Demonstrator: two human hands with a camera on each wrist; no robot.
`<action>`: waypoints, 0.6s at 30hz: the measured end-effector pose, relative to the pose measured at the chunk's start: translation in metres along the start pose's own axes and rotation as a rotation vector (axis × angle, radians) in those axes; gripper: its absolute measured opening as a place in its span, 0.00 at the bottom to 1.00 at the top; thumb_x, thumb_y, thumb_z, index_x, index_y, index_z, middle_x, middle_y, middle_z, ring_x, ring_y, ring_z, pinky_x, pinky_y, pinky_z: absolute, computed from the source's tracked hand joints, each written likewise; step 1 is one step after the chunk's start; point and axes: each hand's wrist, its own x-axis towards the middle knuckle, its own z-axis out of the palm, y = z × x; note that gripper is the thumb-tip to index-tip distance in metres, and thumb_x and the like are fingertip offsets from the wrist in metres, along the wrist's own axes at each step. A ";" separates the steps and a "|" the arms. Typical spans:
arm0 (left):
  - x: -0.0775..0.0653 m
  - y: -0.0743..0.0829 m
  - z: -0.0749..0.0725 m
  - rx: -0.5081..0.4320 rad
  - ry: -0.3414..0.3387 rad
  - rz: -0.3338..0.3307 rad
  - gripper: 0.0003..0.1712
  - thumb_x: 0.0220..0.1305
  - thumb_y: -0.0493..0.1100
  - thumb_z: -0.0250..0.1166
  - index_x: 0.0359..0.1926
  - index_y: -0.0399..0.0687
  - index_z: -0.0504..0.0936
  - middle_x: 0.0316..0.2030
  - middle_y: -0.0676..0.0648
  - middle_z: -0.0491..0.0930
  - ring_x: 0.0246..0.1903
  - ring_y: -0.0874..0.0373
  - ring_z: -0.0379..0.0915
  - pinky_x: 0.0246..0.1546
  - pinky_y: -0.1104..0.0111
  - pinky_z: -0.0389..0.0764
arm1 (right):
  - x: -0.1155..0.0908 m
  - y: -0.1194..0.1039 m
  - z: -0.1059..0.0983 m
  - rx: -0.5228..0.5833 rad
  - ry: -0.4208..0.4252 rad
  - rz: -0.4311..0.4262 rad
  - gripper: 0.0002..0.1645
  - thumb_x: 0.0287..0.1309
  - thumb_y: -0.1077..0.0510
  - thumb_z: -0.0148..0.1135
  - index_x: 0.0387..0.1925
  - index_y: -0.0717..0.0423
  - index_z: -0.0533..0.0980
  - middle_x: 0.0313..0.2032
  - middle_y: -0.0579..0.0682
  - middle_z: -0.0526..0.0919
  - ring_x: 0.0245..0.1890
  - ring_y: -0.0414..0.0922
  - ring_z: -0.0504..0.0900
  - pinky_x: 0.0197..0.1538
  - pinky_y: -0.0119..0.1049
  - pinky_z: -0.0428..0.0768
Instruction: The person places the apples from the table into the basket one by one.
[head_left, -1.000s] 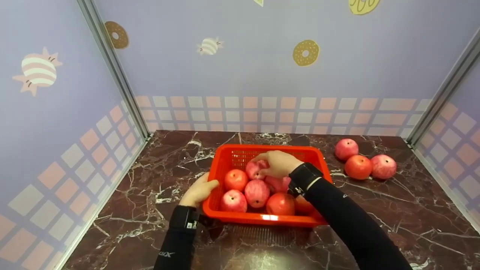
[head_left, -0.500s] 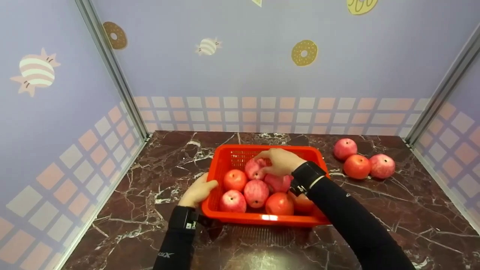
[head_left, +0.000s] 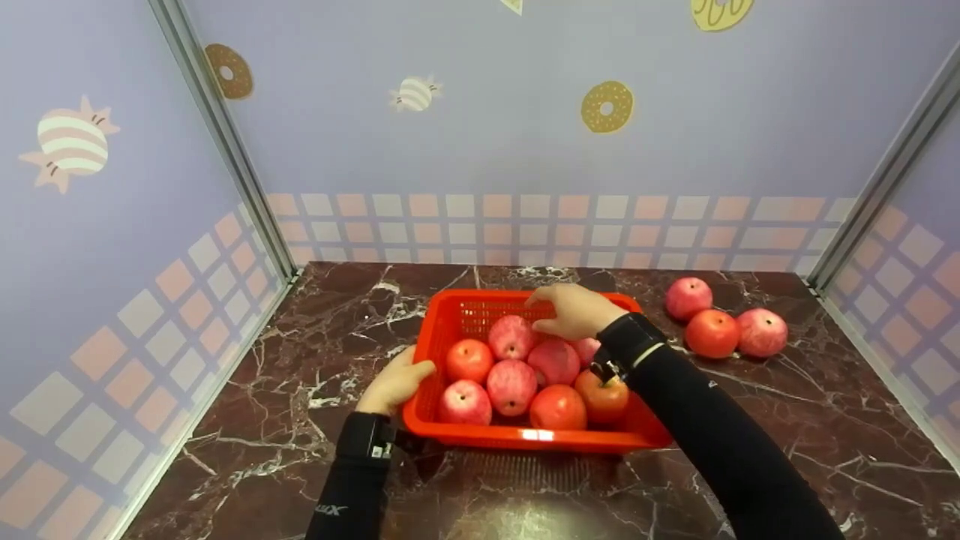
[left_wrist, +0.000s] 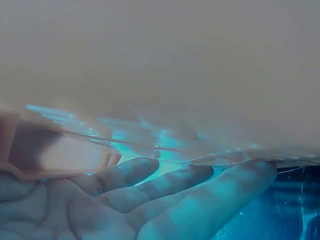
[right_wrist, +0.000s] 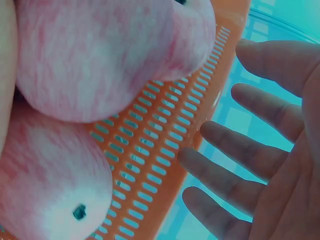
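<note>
A red plastic basket (head_left: pixel 525 433) with slotted walls holds several red and pink apples (head_left: pixel 511 386). At its left side, my left hand (head_left: pixel 394 382) grips the rim, thumb over the edge; in the left wrist view the long fingers (left_wrist: pixel 200 200) stretch along the slotted plastic from outside. Over the back of the basket hangs my right hand (head_left: pixel 574 311), fingers spread and holding nothing, just right of a pink apple (head_left: pixel 512 337). The right wrist view shows those fingers (right_wrist: pixel 245 147) apart from the nearest apples (right_wrist: pixel 90 55).
Three more apples (head_left: pixel 712 334) sit together on the dark marbled table (head_left: pixel 330 330), right of the basket. A lilac back wall (head_left: pixel 480 135) and side walls with tile and sweet patterns enclose the table.
My right hand has let go of the pink apple at the back of the basket and drawn slightly up and right. My left hand stays at the rim.
</note>
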 end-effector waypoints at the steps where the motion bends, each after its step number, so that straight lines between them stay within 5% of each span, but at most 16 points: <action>1: 0.000 0.000 0.000 -0.002 0.000 -0.001 0.29 0.66 0.34 0.52 0.68 0.31 0.68 0.58 0.28 0.78 0.48 0.42 0.83 0.46 0.53 0.88 | -0.001 0.001 -0.001 -0.001 0.008 0.001 0.24 0.64 0.52 0.69 0.60 0.54 0.80 0.58 0.56 0.85 0.62 0.56 0.81 0.68 0.52 0.77; 18: 0.001 -0.002 -0.001 -0.012 -0.014 -0.013 0.29 0.67 0.34 0.51 0.69 0.31 0.66 0.57 0.28 0.77 0.48 0.42 0.83 0.45 0.52 0.88 | -0.014 0.032 -0.031 0.034 0.066 0.104 0.23 0.65 0.53 0.67 0.60 0.54 0.79 0.58 0.59 0.85 0.59 0.58 0.82 0.66 0.57 0.78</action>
